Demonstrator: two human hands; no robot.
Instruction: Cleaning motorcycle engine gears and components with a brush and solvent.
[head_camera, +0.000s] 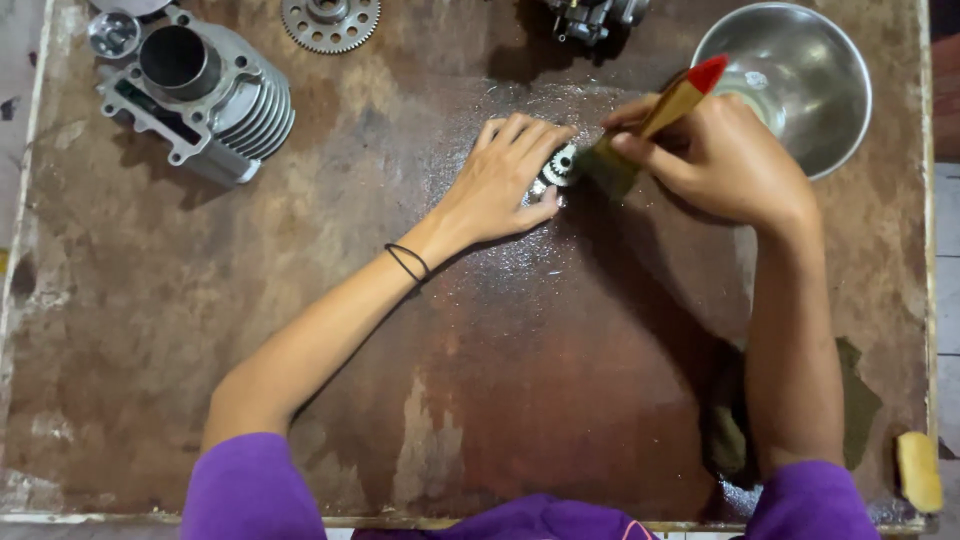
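Steel bowl beside right hand

Glossy metal bowl — worn, wet tabletop

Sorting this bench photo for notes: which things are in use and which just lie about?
In use: left hand on small gear; right hand holding brush.
Lying about: steel bowl, finned cylinder, large sprocket, yellow sponge.

We see worn brown worktop, wet patch mid; on it finned cylinder, toothed sprocket, steel bowl, small gear, yellow sponge.
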